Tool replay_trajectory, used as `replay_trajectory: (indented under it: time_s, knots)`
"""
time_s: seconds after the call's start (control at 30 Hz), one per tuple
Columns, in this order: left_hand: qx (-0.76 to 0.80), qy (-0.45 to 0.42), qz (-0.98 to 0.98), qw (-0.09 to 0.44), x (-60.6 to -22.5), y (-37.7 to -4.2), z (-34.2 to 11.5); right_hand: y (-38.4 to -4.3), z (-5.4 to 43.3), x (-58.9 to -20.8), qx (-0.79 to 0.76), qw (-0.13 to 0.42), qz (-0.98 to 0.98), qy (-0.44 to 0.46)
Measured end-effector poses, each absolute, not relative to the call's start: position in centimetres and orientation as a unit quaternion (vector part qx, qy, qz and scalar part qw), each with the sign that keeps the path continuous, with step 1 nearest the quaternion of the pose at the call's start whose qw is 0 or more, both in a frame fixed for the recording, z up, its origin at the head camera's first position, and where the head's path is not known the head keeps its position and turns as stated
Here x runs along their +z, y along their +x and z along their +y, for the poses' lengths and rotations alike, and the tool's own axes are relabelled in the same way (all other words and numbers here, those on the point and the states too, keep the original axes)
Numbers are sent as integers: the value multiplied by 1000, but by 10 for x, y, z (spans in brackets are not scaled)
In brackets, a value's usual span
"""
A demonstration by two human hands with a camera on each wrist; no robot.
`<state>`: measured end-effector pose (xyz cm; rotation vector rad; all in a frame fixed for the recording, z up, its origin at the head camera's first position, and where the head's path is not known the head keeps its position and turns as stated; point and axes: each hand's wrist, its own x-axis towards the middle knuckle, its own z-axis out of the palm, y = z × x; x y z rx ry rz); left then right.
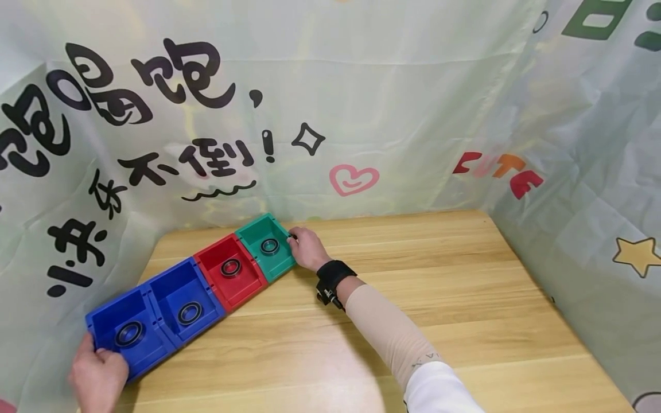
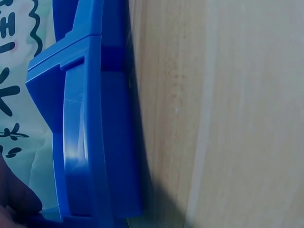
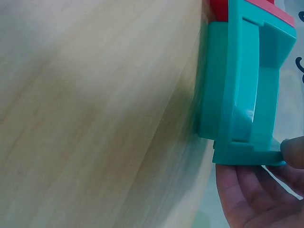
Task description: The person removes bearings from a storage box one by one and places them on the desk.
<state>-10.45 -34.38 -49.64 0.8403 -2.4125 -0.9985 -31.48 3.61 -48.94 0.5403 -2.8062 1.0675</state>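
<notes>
The left hand [image 1: 99, 373] and right hand [image 1: 308, 249] clamp fingers on the bin row [image 1: 209, 285], one per end; seemingly positioning; next likely calls for level handling.

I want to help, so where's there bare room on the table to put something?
The biggest bare patch of table is right of the right arm, up to the back cloth and right cloth. Another lies between that arm and the bin row. The left is crowded by that row, with left hand and right hand at its ends.
</notes>
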Motion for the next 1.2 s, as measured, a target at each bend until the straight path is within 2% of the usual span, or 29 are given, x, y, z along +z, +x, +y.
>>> replay_trajectory:
  time_s: [0.33, 1.2]
  knots:
    - [-348, 319, -866, 166, -496, -107, -342, -314, 39, -492, 349, 42, -919, 178]
    - [-350, 281, -872, 194, -496, -111, -336, -309, 52, -493, 369, 31, -914, 164]
